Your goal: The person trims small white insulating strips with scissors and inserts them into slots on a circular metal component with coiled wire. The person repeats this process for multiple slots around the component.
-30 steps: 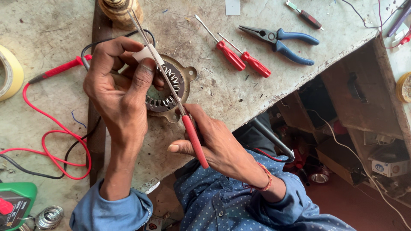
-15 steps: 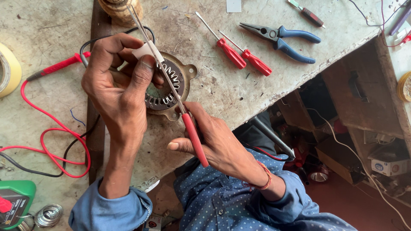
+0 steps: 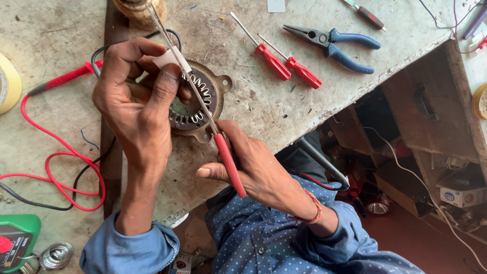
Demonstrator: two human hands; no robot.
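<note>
I see the round slotted stator point(image 3: 195, 104) lying flat on the grey surface point(image 3: 264, 111) near its front edge, partly under my left hand point(image 3: 134, 109), whose fingers pinch a small white slip point(image 3: 171, 58) over the slotted ring. My right hand point(image 3: 253, 165) is clenched around the red handle of a long screwdriver point(image 3: 203, 109), its thin shaft slanting up across the ring and past the white slip. To do this well, I judge I should hold the slip steady against one slot, slide the shaft along it with light pressure, and keep the tip from scraping the inner teeth or slipping off toward my fingertips; the stator looks loose on the surface, so the left hand should also weigh it down. Counting outward: one stator, one white slip, one screwdriver in hand, two more red-handled screwdrivers point(image 3: 276, 63) lying side by side, one pair of blue-handled pliers point(image 3: 335, 43), one darker screwdriver point(image 3: 368, 15) at the top edge, one red lead point(image 3: 56, 167) and one black lead point(image 3: 30, 200) looping at the left, one green meter point(image 3: 18, 241) at the lower corner, one tape roll point(image 3: 7, 83) at the far left
</note>
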